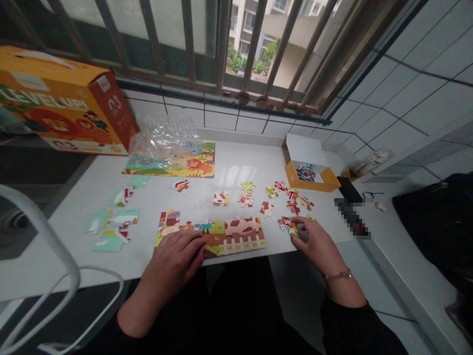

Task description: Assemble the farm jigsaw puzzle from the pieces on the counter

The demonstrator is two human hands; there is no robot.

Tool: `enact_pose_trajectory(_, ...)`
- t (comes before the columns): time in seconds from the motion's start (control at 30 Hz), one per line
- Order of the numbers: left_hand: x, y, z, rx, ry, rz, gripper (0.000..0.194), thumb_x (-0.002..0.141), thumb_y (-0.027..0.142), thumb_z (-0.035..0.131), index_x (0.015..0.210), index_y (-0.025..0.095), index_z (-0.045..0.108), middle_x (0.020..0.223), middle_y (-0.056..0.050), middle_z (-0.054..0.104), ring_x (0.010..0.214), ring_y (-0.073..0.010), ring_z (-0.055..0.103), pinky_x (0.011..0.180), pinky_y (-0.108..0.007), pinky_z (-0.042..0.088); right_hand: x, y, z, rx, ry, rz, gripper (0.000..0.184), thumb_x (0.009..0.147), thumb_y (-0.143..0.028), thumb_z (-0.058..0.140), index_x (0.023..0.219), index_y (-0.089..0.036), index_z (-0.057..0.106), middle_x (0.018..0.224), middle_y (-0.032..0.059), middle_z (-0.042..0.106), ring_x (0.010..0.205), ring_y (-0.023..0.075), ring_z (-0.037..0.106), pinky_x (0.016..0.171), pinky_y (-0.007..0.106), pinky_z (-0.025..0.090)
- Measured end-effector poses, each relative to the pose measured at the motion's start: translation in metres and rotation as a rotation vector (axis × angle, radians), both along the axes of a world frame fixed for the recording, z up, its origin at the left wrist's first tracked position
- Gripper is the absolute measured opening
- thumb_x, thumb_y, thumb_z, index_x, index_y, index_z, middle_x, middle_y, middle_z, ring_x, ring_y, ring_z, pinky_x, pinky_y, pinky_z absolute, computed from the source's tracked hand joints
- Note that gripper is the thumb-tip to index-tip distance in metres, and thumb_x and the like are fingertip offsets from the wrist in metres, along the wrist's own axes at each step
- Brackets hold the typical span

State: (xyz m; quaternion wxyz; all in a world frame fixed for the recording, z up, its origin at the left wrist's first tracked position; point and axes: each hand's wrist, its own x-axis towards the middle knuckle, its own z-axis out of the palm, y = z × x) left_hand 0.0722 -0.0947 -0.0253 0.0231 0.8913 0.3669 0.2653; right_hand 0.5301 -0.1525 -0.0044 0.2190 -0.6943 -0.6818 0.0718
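Two hands work over one white table (158, 197). The left hand (175, 256) lies palm down, its fingers close together, on the left part of one joined puzzle strip (240, 229) near the table's front edge; its underside is hidden, so I cannot tell whether it grips. The right hand (314, 241), with one bracelet (338, 276) on its wrist, pinches one small piece (286, 225) between thumb and forefinger, to the right of the strip; whether the piece is lifted, I cannot tell. Two brown-spotted pieces (266, 209) lie loose beyond the strip, among other colourful ones, and at least four pale green pieces (125, 217) sit to its left; several overlap or touch, so an exact count is unsure. There are two boxes: one large orange box (62, 106), cut off by the left edge, and one small open box (314, 185) at the back right, whose small contents are hard to make out. One picture sheet (203, 165) is partly covered by one heap of clear plastic wrap (162, 133). The left hand hides some of the strip, and one white tube (68, 256) runs out of view at left. A pixelated patch at right hides whatever lies there.
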Motion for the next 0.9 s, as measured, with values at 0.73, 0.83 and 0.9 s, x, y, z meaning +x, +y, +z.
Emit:
enact_pose_trajectory(0.73, 0.003, -0.007, 0.005, 0.063, -0.07, 0.004, 0.015, 0.108, 0.02, 0.065, 0.118, 0.021, 0.076, 0.126, -0.012, 0.083, 0.113, -0.0309, 0.079, 0.096, -0.048, 0.062, -0.199, 0.118, -0.013, 0.148, 0.188, 0.657, 0.034, 0.088, -0.004, 0.076, 0.114, -0.025, 0.081, 0.127, 0.0102, 0.07, 0.118, 0.0266, 0.069, 0.106, 0.044, 0.058)
enact_pose_trajectory(0.83, 0.003, -0.007, 0.006, 0.08, -0.062, -0.001, 0.014, 0.107, 0.02, 0.065, 0.116, 0.019, 0.075, 0.124, -0.012, 0.083, 0.111, -0.0314, 0.079, 0.094, -0.048, 0.062, -0.204, 0.123, -0.021, 0.153, 0.16, 0.663, 0.03, 0.092, -0.009, 0.075, 0.116, -0.025, 0.082, 0.127, 0.0109, 0.071, 0.114, 0.0268, 0.068, 0.103, 0.045, 0.058)
enact_pose_trajectory(0.9, 0.004, -0.007, 0.007, 0.083, -0.059, 0.003, 0.015, 0.107, 0.019, 0.065, 0.117, 0.018, 0.075, 0.123, -0.012, 0.083, 0.11, -0.0311, 0.079, 0.093, -0.047, 0.062, -0.205, 0.123, -0.025, 0.173, 0.155, 0.652, 0.029, 0.093, -0.011, 0.075, 0.117, -0.026, 0.083, 0.129, 0.0113, 0.071, 0.113, 0.0267, 0.068, 0.103, 0.045, 0.057)
